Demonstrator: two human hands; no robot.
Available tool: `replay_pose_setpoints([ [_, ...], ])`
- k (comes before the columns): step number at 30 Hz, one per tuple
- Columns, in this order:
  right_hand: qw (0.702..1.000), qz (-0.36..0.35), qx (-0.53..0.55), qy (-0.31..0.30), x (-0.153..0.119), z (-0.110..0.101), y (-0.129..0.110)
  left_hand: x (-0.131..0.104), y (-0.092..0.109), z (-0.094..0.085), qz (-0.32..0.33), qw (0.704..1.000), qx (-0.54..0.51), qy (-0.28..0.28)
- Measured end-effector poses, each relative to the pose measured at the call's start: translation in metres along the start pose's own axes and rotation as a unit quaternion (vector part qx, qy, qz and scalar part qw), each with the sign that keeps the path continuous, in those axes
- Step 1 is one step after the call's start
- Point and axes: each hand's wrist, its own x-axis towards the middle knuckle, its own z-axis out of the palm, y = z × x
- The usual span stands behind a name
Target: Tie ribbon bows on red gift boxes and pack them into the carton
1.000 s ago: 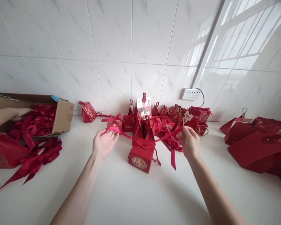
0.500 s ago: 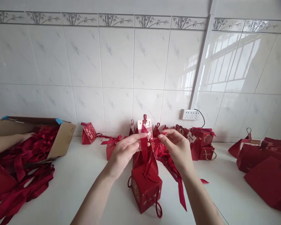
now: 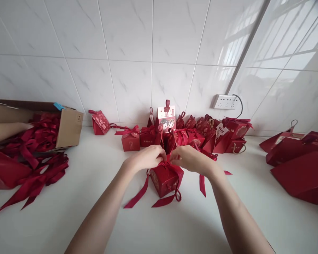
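A small red gift box stands on the white table in front of me, its rope handle hanging at the right side. A dark red ribbon lies over its top, with tails trailing on the table to the left and front. My left hand is closed on the ribbon at the top left of the box. Opposite it, my right hand is bent down with fingers closed on the ribbon; its fingertips are partly hidden. Both hands nearly meet over the lid.
Several red gift boxes stand along the tiled wall, with a white-fronted box among them. At left, another person's arm reaches into a cardboard box of ribbons. More red boxes lie at right. A power socket is on the wall.
Both hands have come down from above the box to its lid. Ribbon held up before now lies across the box, its tails spread in front. My view has tilted downward.
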Motion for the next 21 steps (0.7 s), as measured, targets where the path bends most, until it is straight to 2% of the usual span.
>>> replay_pose_setpoints([
  [2,0.999,-0.017,-0.029,-0.024,0.012,0.011,-0.003,0.004,-0.004,0.006,-0.023,0.999,0.012,-0.036],
  [7,0.998,-0.021,-0.02,-0.049,0.028,0.027,0.005,0.004,-0.005,0.007,-0.045,0.998,0.004,-0.044],
  [16,0.985,-0.042,0.13,-0.104,0.031,0.021,0.024,0.002,0.002,0.005,-0.035,0.999,-0.012,-0.011],
  [21,0.985,-0.033,0.135,-0.102,0.031,0.024,0.025,0.004,-0.003,0.006,-0.026,0.999,-0.014,-0.021],
])
